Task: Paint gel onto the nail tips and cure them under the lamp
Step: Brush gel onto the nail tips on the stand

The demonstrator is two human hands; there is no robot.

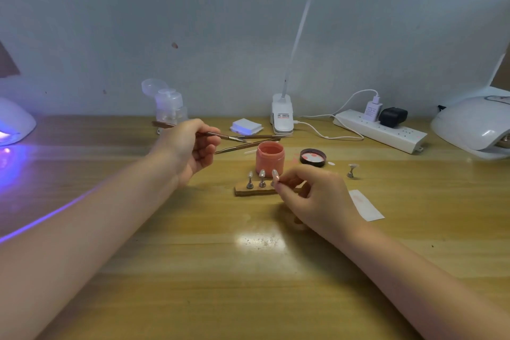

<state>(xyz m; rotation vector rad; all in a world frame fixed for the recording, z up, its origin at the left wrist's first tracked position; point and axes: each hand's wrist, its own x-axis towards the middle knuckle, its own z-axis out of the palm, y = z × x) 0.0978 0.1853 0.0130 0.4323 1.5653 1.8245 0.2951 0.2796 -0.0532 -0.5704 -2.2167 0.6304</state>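
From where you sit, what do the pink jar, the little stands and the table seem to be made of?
Jar: probably matte plastic; opaque pink, no glassy shine.
Stands: likely polished metal; silvery with bright glints.
Table: wood or wood-look laminate with a glossy coat; grain lines and a sharp lamp reflection.

We note the curing lamp [15, 124] at nine o'clock, cut by the frame edge. Our right hand [317, 196] hides the stand's [256, 191] right end.

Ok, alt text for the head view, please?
The left hand holds a brush above an open pink gel jar, while the right hand pinches a nail tip on its stand. A curing lamp glows purple at far left.
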